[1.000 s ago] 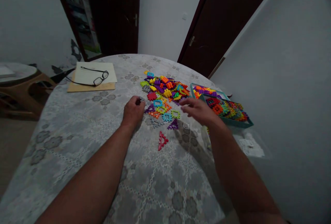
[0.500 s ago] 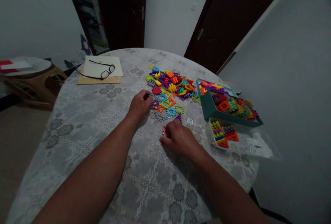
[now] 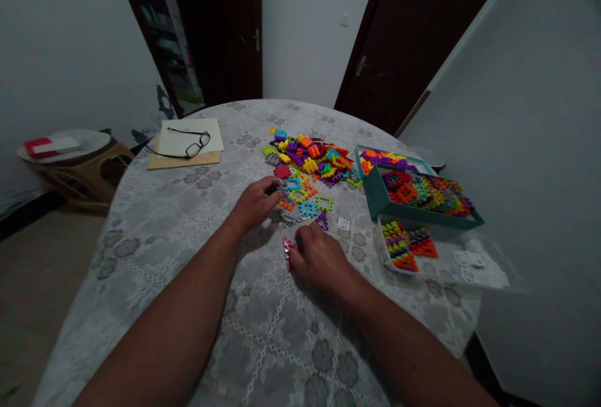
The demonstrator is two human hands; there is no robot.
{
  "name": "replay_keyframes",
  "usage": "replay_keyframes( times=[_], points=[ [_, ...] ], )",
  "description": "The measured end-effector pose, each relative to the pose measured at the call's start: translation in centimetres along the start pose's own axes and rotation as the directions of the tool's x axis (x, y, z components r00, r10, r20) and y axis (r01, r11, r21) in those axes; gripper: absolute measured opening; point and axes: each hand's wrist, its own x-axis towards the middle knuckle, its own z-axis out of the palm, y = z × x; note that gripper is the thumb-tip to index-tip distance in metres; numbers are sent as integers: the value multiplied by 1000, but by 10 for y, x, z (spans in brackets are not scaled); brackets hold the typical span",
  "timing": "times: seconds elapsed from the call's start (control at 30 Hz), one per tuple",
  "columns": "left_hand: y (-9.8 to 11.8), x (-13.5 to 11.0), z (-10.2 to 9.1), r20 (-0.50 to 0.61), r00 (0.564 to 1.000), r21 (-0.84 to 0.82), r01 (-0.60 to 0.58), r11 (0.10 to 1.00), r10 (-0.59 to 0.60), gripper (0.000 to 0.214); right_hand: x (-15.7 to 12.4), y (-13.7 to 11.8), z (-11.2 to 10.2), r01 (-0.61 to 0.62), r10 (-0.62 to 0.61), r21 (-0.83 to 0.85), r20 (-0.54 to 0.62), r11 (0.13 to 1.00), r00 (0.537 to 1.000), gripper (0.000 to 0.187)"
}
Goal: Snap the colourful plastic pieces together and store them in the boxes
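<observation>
While the bare right hand (image 3: 319, 253) pinches a red toothed piece (image 3: 287, 254) between thumb and fingers, close above the patterned tablecloth (image 3: 263, 332) or resting on it, I can't tell which, everything else falls round that hand like a dial, twelve being straight away from the person. At three o'clock sits a clear plastic tub (image 3: 383, 247) with colourful pieces inside. Nearer one o'clock lies a small white piece (image 3: 344, 224), and at twelve, just beyond the knuckles, a purple piece (image 3: 322, 221). Over at ten o'clock the left hand (image 3: 256, 202) has its fingertips closed on a small grey piece (image 3: 280, 183), just beside loose flat ones, among them a blue piece (image 3: 308, 208) and a green square frame (image 3: 330, 203). A teal box (image 3: 375, 195) packed with pieces stands at two o'clock. Farther off, at twelve, there's a jumbled heap of bright pieces (image 3: 310, 158). Between ten and eleven, black glasses (image 3: 193, 150) lie on white paper (image 3: 176, 142). Past the table, a dark door (image 3: 235, 25) stands at eleven, another at one.
</observation>
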Motion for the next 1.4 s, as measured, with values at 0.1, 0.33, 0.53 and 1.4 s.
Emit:
replay_keyframes(
  times=[0.1,0.33,0.53,1.4],
  points=[
    [5,-4,-2,-17,1000,-14,6,1000,-6,29,-3,-4,-2,-8,9,-41,8,999,1000,35],
    [27,-9,-9,51,999,-1,3,1000,-3,26,-3,-3,3,41,-41,-5,2,999,999,30],
    [40,-35,-25,292,956,183,-67,981,11,21,-1,3,5,68,-67,30,-27,997,997,30],
    [-8,-86,22,324,920,188,-293,938,222,17,3,25,-4,-37,42,89,-54,995,998,9]
  ],
)
